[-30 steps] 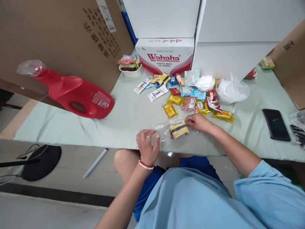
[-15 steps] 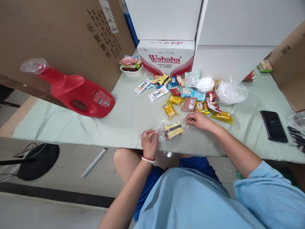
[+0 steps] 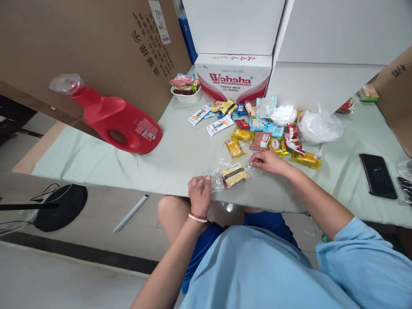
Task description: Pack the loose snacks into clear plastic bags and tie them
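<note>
A clear plastic bag (image 3: pixel 218 182) lies near the table's front edge, stretched between both hands. Inside or on it rests a yellow snack packet (image 3: pixel 234 174) with a dark stripe; something reddish peeks out beneath. My left hand (image 3: pixel 199 193) pinches the bag's left end, a red and white bracelet on its wrist. At the opposite end my right hand (image 3: pixel 265 162) pinches the plastic between thumb and fingers. Just beyond the bag are yellow-wrapped snacks (image 3: pixel 234 148) and a brown packet (image 3: pixel 260 141).
Several more snack packets spread toward the Wahaha carton (image 3: pixel 233 79). A bowl with thin plastic bags (image 3: pixel 320 124) stands to the right, a phone (image 3: pixel 377 176) farther right. On the left are a red jug (image 3: pixel 124 122) and a white tub of snacks (image 3: pixel 186 98).
The view has shifted slightly, so the background appears farther right. Both hands keep hold of the bag's ends, the left one slightly farther out, and the packet stays between them.
</note>
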{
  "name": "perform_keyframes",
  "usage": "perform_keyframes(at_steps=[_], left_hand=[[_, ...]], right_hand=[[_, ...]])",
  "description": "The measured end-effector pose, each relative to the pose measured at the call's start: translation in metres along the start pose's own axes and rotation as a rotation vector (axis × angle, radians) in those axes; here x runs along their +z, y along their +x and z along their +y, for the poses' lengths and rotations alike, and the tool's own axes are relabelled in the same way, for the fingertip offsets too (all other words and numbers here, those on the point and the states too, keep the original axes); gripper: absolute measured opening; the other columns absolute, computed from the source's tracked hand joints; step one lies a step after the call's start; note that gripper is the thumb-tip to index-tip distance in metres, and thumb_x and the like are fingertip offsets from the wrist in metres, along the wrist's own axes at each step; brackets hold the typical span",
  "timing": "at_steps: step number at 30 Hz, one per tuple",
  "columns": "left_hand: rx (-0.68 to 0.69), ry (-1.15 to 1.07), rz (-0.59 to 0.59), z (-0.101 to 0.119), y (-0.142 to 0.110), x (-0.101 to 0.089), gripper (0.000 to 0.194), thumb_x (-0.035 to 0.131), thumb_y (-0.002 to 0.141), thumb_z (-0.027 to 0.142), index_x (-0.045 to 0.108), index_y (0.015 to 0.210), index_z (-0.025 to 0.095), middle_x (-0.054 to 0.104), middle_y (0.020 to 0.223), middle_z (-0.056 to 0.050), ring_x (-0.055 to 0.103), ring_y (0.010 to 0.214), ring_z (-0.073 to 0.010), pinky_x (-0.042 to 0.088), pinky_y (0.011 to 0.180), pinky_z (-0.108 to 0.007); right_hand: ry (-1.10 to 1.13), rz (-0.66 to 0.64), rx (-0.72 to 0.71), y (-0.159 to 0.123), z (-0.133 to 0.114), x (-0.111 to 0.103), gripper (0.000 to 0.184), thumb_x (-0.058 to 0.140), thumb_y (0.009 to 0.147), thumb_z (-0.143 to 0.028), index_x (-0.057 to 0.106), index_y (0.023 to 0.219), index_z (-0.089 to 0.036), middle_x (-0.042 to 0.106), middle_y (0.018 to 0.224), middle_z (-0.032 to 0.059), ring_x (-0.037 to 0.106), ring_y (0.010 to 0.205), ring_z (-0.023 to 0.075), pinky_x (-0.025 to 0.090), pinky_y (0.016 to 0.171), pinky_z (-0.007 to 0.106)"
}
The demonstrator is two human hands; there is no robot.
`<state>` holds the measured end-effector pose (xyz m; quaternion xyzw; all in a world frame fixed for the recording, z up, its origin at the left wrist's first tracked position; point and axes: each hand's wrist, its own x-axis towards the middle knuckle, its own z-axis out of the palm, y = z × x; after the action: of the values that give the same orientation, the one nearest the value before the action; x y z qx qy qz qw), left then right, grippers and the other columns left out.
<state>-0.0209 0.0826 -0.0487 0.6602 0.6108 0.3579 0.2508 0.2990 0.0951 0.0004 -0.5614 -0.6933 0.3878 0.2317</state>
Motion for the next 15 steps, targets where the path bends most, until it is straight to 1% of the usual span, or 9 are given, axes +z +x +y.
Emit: perform_keyframes(at_steps=[2,3,6,9,11,15], left_hand=[[-0.028,0.084,-0.029,0.003,0.002,0.005,0.032,0.059,0.094,0.052,0.078,0.093,0.026,0.068,0.100,-0.008,0.058,0.107,-0.0294,0.045,0.102,-0.050],[-0.036,0.099,-0.025,0.005,0.004,0.008,0.029,0.062,0.092,0.051,0.078,0.093,0.026,0.068,0.100,-0.008,0.058,0.108,-0.0300,0.046,0.102,-0.051],[0.001,0.023,0.032,0.010,0.004,0.011,0.019,0.066,0.090,0.042,0.077,0.089,0.026,0.067,0.099,-0.007,0.058,0.107,-0.0273,0.048,0.100,-0.046],[0.097,-0.082,0.102,0.012,-0.001,0.005,0.017,0.065,0.093,0.039,0.075,0.090,0.025,0.066,0.102,-0.006,0.059,0.108,-0.0239,0.049,0.101,-0.042],[0.133,-0.102,0.130,0.010,-0.007,-0.001,0.018,0.064,0.095,0.039,0.075,0.093,0.025,0.066,0.106,-0.006,0.059,0.110,-0.0233,0.049,0.102,-0.042],[0.088,-0.070,0.158,0.000,-0.017,-0.010,0.024,0.058,0.098,0.041,0.075,0.098,0.025,0.067,0.109,-0.007,0.060,0.111,-0.0233,0.048,0.103,-0.042]], right_hand=[[-0.004,-0.012,0.004,0.000,-0.002,0.001,0.027,0.059,0.089,-0.041,0.070,0.086,-0.017,0.064,0.068,0.0009,0.054,0.063,0.0146,0.039,0.064,0.026],[-0.007,-0.019,0.008,0.000,-0.003,0.001,0.027,0.059,0.090,-0.041,0.070,0.086,-0.017,0.064,0.068,0.0007,0.054,0.063,0.0146,0.039,0.064,0.026],[-0.029,-0.028,0.012,0.000,-0.005,0.000,0.026,0.059,0.090,-0.039,0.070,0.086,-0.017,0.064,0.068,0.0005,0.053,0.062,0.0142,0.038,0.063,0.025],[-0.057,-0.007,0.006,0.000,-0.005,-0.003,0.023,0.060,0.090,-0.037,0.071,0.087,-0.017,0.064,0.068,0.0007,0.054,0.062,0.0143,0.038,0.063,0.025],[-0.074,0.004,0.006,0.000,-0.004,-0.005,0.023,0.060,0.089,-0.037,0.071,0.087,-0.017,0.064,0.067,0.0006,0.054,0.061,0.0144,0.039,0.063,0.025],[-0.080,-0.017,0.015,0.003,-0.003,-0.006,0.024,0.059,0.089,-0.038,0.071,0.085,-0.017,0.063,0.067,0.0007,0.054,0.061,0.0150,0.039,0.064,0.026]])
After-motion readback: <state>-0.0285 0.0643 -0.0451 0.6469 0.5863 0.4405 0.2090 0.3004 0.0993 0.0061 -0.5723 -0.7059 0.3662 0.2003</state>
